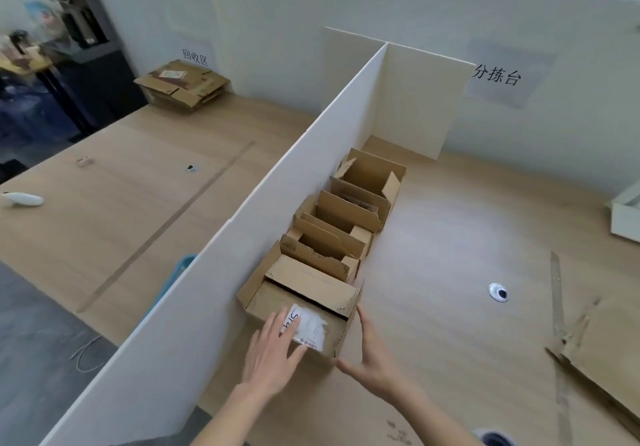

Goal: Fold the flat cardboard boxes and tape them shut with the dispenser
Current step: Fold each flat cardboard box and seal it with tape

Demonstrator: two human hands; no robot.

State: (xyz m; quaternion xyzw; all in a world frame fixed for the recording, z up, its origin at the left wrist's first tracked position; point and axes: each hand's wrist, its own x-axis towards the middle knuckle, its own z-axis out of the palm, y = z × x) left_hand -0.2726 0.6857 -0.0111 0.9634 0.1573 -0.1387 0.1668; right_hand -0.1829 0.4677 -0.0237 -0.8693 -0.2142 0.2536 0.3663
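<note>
A row of folded-up brown cardboard boxes stands along the white divider (242,224). The nearest box (311,293) has a torn white shipping label (310,329) on its near flap. My left hand (273,348) lies flat with straight fingers on that flap and label. My right hand (370,352) is open against the box's right near corner, fingers straight along its side. Behind it stand a second box (325,248), a third box (346,213) and a farther box (372,175), all with flaps up. No tape dispenser is plainly visible.
A stack of flattened boxes (181,85) lies far left by the wall. Flat cardboard (602,369) lies at the right edge. A white tray (625,217) sits far right. A cable hole (498,292) is in the table. A white object (22,199) lies left of the divider.
</note>
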